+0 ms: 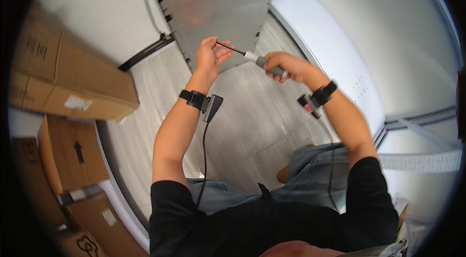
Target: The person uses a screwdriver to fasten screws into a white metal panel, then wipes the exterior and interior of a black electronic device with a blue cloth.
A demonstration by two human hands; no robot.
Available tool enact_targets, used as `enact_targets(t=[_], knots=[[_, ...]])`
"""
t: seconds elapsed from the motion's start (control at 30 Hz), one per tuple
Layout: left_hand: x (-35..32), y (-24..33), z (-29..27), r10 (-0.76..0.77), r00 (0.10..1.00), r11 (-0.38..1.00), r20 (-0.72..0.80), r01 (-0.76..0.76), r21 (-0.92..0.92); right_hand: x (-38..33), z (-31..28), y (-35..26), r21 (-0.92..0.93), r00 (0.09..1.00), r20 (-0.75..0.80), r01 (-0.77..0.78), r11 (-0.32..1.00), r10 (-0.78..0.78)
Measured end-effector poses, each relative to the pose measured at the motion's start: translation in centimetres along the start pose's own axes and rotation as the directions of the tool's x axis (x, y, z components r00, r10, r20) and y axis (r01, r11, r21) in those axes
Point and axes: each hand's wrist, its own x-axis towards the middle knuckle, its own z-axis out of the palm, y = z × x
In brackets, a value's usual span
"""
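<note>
My right hand (286, 66) is wrapped round the grey handle of a screwdriver (260, 59). Its thin dark shaft points left and slightly up, toward my left hand (212, 58). There the thumb and forefinger come together at the shaft's tip, while the other fingers stay loosely stretched. Whether a small part sits between those fingertips is too small to make out. Both hands are raised in front of a tall grey metal panel (213, 9), whose edges carry small dark fittings.
Large cardboard boxes (92, 82) are stacked along the left side. A long white panel (330, 38) runs down the right. A dark strip (145, 53) lies by the left wall. Cables hang from the devices strapped to my wrists (212, 108). Grey wood-look flooring (242, 121) lies below.
</note>
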Motion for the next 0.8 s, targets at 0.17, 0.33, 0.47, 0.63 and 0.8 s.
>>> enact_targets(t=[0.17,0.33,0.47,0.63,0.8], knots=[[-0.9,-1.6,10.6,-0.047,0.967,0.995,0.249,0.068,-0.075,-9.8,-9.9,-2.9,-0.222,0.982,-0.189,-0.033,0.975,-0.01],[1.8,-6.2,23.3,-0.064,0.817,0.996,0.573,0.09,-0.018,-19.8,-20.4,2.4,-0.292,0.901,-0.391,0.071,0.954,-0.187],[3.2,-15.1,29.1,-0.293,0.783,0.955,0.548,0.217,0.201,-22.2,-25.2,12.5,-0.07,0.892,-0.448,0.037,0.997,-0.065],[4.5,-27.8,34.4,-0.519,0.719,0.812,0.462,0.245,0.53,-21.8,-26.5,30.3,0.289,0.837,-0.546,0.155,0.945,0.03],[7.0,-38.8,35.7,-0.432,0.83,0.697,0.354,0.057,0.715,-21.4,-22.9,41.6,0.66,0.779,-0.578,0.271,0.701,0.243]])
